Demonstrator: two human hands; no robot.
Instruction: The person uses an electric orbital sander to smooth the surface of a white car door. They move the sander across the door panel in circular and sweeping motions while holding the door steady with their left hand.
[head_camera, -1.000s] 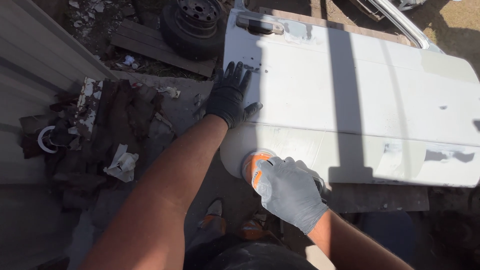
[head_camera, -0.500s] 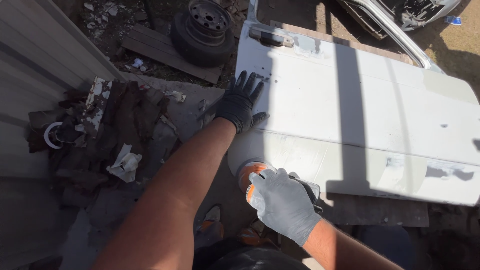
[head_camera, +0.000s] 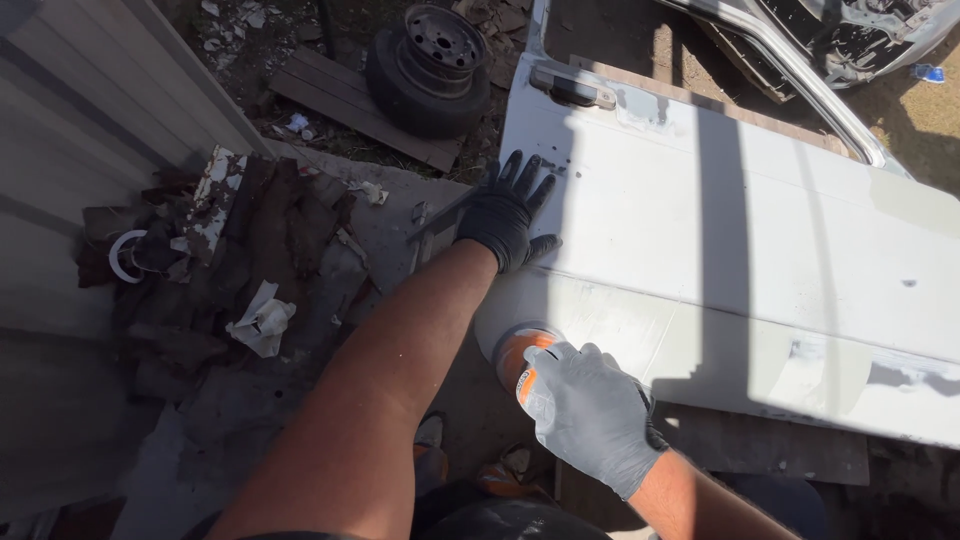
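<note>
**White car door panel lying flat in a scrap yard**

The white car door (head_camera: 760, 240) lies flat outdoors on dirt, half in shadow, beside a corrugated metal wall (head_camera: 70, 150). A wheel with tyre (head_camera: 432, 62) sits beyond it (on old planks). The left hand (head_camera: 507, 212), black-gloved, presses spread fingers on the panel. The right hand (head_camera: 590, 415), grey-gloved, grips an orange sander (head_camera: 520, 352) at the door's near edge.

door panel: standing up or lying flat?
Lying flat. The white car door lies outer face up on boards, handle up. The left hand rests spread on top.
</note>
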